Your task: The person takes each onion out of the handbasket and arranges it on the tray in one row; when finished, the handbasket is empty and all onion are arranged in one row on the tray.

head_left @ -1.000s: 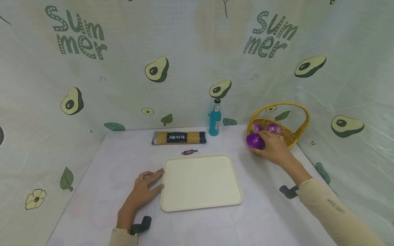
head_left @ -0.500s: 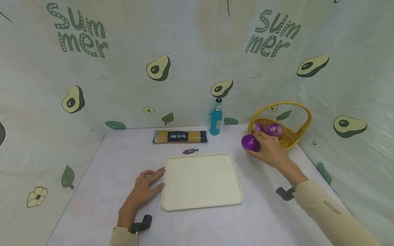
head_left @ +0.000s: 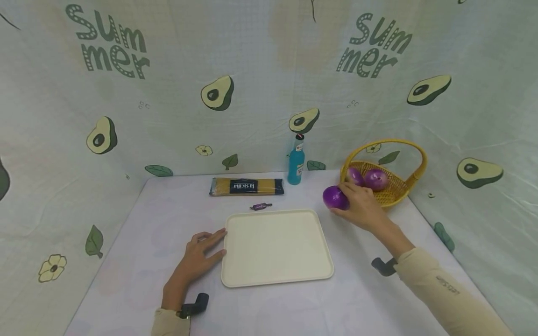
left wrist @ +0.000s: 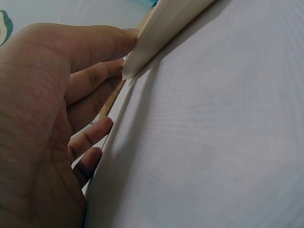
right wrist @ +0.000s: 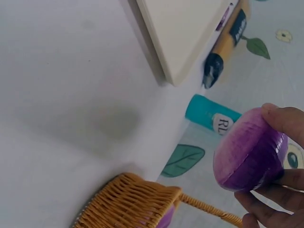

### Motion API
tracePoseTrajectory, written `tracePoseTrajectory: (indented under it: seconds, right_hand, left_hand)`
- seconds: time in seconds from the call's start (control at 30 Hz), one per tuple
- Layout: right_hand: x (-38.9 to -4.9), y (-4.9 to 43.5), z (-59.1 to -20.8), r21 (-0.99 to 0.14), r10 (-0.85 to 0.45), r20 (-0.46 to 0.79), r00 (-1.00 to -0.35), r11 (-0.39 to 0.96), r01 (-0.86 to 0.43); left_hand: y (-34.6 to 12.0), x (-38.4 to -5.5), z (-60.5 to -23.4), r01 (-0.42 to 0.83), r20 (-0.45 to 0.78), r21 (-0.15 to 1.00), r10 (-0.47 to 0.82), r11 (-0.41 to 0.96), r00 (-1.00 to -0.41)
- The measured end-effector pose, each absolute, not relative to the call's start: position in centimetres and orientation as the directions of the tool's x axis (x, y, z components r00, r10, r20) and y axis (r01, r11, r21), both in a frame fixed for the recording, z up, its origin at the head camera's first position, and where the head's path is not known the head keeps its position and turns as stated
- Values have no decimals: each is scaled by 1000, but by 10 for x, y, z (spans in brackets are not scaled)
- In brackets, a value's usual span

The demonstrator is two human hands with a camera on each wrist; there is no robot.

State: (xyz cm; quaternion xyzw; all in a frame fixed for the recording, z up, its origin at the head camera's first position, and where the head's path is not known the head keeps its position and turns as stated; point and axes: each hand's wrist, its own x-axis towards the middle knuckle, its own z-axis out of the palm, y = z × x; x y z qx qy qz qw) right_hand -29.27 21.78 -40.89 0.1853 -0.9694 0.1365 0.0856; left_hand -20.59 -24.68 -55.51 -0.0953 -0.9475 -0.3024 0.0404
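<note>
My right hand [head_left: 362, 205] grips a glossy purple onion [head_left: 335, 198] between thumb and fingers, just left of the wicker basket [head_left: 388, 198]. In the right wrist view the same onion [right wrist: 249, 152] looks streaked, paler on one side, and is held above the table. Two more purple onions [head_left: 375, 179] lie in the basket, one partly hidden by its handle. My left hand [head_left: 197, 259] rests at the left edge of a cream rectangular tray [head_left: 277, 247]. Close up in the left wrist view, its thumb and fingertips touch the tray's rim [left wrist: 147, 45], with the fingers loosely extended.
Behind the tray lie a small purple wrapped candy [head_left: 261, 206] and a packet of spaghetti [head_left: 246, 186]. A blue bottle [head_left: 296, 163] stands upright at the back. The basket's tall arched handle [head_left: 388, 141] rises at the right, near the printed curtain [head_left: 260, 56].
My right hand has carried the purple onion left and slightly toward me, away from over the basket's edge. The left hand stays at the tray.
</note>
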Motion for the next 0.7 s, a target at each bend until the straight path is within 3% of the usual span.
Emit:
tracePoseTrajectory:
  seconds: [0.7]
  right_hand:
    - [-286, 192, -416, -220, -379, 213, -901, 880, -422]
  left_hand:
    - [-244, -206, -554, 182, 122, 551, 138, 815, -983]
